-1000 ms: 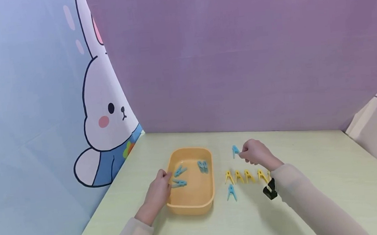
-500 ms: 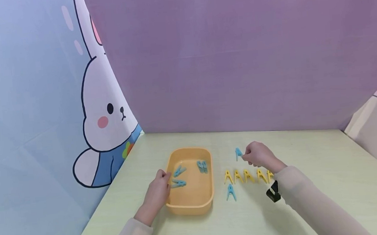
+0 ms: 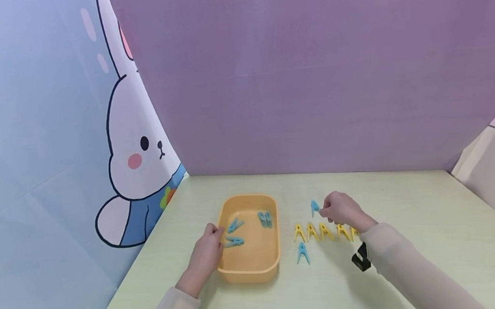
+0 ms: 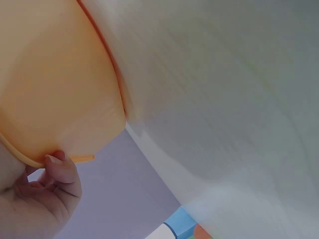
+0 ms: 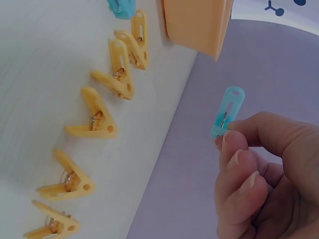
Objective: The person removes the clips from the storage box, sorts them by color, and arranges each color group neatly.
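My left hand (image 3: 207, 252) grips the left rim of an orange plastic basin (image 3: 256, 263); the left wrist view shows the thumb and curled fingers (image 4: 65, 172) pinching that rim. Inside the basin lie several blue clothespins (image 3: 235, 241). To the right of it, my right hand (image 3: 343, 210) pinches a blue clothespin (image 5: 228, 110) between thumb and index finger, raised behind a row of yellow clothespins (image 3: 312, 232). Another blue clothespin (image 3: 303, 253) rests on the table in front of the row's left end. My right forearm partly covers the row's right end.
The pale table (image 3: 433, 237) reaches back to a purple cloth wall (image 3: 311, 81). On the left hangs a blue sheet with a printed rabbit (image 3: 141, 133). A black strap (image 3: 361, 258) is on my right wrist.
My right hand, pinching the blue clothespin, has come slightly right and lower, nearer the yellow row. The left hand and basin keep their place.
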The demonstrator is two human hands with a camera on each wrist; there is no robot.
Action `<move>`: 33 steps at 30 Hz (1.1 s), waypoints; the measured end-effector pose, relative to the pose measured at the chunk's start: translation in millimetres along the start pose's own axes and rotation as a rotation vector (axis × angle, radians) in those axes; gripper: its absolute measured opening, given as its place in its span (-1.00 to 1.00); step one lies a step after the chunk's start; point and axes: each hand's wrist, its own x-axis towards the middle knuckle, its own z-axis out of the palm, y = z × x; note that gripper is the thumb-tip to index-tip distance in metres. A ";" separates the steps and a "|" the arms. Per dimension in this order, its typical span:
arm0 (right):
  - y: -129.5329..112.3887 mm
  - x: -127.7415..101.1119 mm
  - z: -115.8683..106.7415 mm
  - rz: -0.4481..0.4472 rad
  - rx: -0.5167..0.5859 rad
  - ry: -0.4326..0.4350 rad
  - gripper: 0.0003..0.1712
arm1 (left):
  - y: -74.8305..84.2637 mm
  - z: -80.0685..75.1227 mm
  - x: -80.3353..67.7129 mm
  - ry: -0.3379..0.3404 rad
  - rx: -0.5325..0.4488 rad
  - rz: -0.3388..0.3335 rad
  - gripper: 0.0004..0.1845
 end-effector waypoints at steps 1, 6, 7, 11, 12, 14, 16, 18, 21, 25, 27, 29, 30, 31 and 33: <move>0.8 -0.2 0.8 0.000 0.001 -0.001 -0.75 | -0.2 0.1 0.1 0.000 0.000 0.001 -0.60; 3.7 -1.1 6.6 0.008 -0.002 -0.017 -0.77 | -0.9 0.2 -0.4 0.017 0.004 0.017 -0.60; 4.1 -1.5 7.7 0.008 -0.006 -0.019 -0.77 | -0.8 0.2 -0.5 0.020 0.004 0.018 -0.60; 5.9 -2.7 10.5 0.001 -0.016 -0.023 -0.75 | -0.7 0.3 -0.9 0.029 0.003 0.023 -0.60; 6.5 -2.6 11.0 0.003 -0.017 -0.023 -0.75 | -0.5 0.2 -1.0 0.028 0.003 0.022 -0.60; 7.7 -2.8 11.9 0.006 -0.016 -0.027 -0.75 | -0.7 0.4 -1.1 0.028 0.004 0.022 -0.61; 8.8 -3.1 13.3 0.011 -0.011 -0.031 -0.76 | -0.5 0.2 -1.2 0.027 0.003 0.020 -0.61; 10.3 -3.4 15.5 0.018 -0.003 -0.040 -0.79 | -0.4 -0.1 -1.2 0.025 0.003 0.021 -0.61; 11.8 -4.6 19.2 0.019 0.005 -0.048 -0.80 | -0.1 -0.5 -1.2 0.027 0.000 0.026 -0.61; 13.2 -6.4 23.7 0.009 0.002 -0.044 -0.78 | -0.1 -0.1 -1.5 0.033 -0.004 0.036 -0.60; 13.4 -8.1 25.3 0.004 0.005 -0.044 -0.77 | 0.0 0.0 -1.6 0.033 -0.005 0.037 -0.60; 14.1 -9.7 26.7 -0.002 0.010 -0.046 -0.74 | 0.2 -0.1 -1.6 0.032 -0.006 0.034 -0.60; 14.3 -10.3 27.3 -0.003 0.016 -0.048 -0.71 | 0.3 -0.3 -1.5 0.031 -0.005 0.033 -0.60; 14.5 -11.2 27.8 -0.004 0.023 -0.051 -0.69 | 0.3 -0.4 -1.4 0.030 -0.006 0.031 -0.60; 14.8 -12.4 29.0 -0.005 0.030 -0.054 -0.65 | 0.4 -0.7 -1.1 0.029 -0.007 0.025 -0.60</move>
